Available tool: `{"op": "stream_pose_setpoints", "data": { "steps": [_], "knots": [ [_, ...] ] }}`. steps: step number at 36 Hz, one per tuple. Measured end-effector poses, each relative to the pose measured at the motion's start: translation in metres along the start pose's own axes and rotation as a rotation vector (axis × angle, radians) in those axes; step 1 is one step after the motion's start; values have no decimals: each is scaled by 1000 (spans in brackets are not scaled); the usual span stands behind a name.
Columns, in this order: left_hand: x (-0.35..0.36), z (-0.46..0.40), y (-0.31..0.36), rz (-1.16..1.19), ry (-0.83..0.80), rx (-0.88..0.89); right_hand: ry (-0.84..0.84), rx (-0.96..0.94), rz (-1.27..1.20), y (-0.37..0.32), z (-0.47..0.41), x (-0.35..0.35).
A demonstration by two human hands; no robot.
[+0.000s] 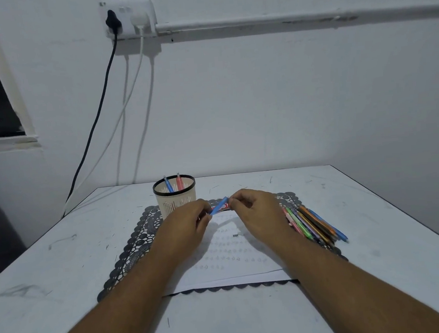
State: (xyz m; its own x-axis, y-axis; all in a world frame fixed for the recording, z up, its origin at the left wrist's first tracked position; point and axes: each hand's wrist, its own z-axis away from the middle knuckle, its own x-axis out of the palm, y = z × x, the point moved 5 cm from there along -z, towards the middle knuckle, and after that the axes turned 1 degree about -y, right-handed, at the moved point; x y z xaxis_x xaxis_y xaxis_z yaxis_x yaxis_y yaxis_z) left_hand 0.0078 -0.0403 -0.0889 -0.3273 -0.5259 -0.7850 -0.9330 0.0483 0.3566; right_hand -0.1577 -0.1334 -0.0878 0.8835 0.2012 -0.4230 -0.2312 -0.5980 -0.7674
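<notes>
The work looks early: only 2 pens, a blue one (167, 184) and a pink one (179, 182), stand in the cup (175, 196) at the mat's (132, 248) far left. A thick pile of coloured pens (315, 224) lies on the mat's right edge, just beside the right wrist. If the job is to check each pen and drop it in the cup, most of it is left. The pen in hand (219, 206) is blue and is held in the air between both hands, slanting up to the right, above the far end of the paper (229, 258) and near the cup. The left hand (188, 222) has its fingers curled in and pinches the pen's lower end. The right hand (257, 213) nips the upper end between thumb and forefinger, its other fingers loosely bent and touching nothing I can make out. Whether they are pulling a cap off or pressing it on cannot be told. Something red and white shows just behind the pen, but it is too blurred to name. The paper carries rows of faint marks and a small dark bit (235, 235).
</notes>
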Motion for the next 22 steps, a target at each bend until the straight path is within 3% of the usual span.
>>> {"op": "stream_pose_setpoints", "data": {
  "steps": [5, 14, 22],
  "knots": [
    [-1, 0, -1, 6, 5, -10, -97, 52, 125, 5, -4, -3],
    [1, 1, -1, -7, 8, -11, -442, 169, 260, 20, 7, 6],
    [4, 2, -4, -31, -10, -1, -477, 117, 356, 19, 4, 13]
  ]
}}
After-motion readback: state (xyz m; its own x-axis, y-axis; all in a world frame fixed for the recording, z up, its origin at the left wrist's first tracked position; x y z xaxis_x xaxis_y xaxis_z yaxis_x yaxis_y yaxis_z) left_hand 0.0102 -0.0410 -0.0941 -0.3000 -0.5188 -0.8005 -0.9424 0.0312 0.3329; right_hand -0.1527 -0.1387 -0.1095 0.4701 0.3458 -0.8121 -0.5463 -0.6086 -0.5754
